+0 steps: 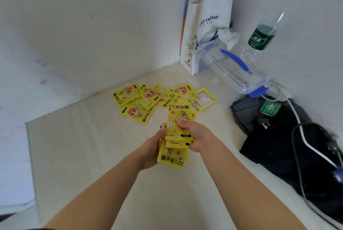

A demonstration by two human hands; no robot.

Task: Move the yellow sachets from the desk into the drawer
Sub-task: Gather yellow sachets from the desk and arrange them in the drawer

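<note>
Several yellow sachets (148,99) with a cartoon figure lie spread on the cream desk (89,151) near the back wall. Over the middle of the desk I hold a stack of the same yellow sachets (176,148) between both hands. My left hand (151,152) grips the stack from its left side and underneath. My right hand (194,134) pinches the top sachet, thumb on its face, fingers curled around the right edge. No drawer is in view.
A white paper coffee bag (207,31) stands in the back corner. Beside it sit a clear plastic box with blue clips (232,68) and a water bottle with a green label (263,32). Dark cloth, a green packet (270,108) and cables cover the right side.
</note>
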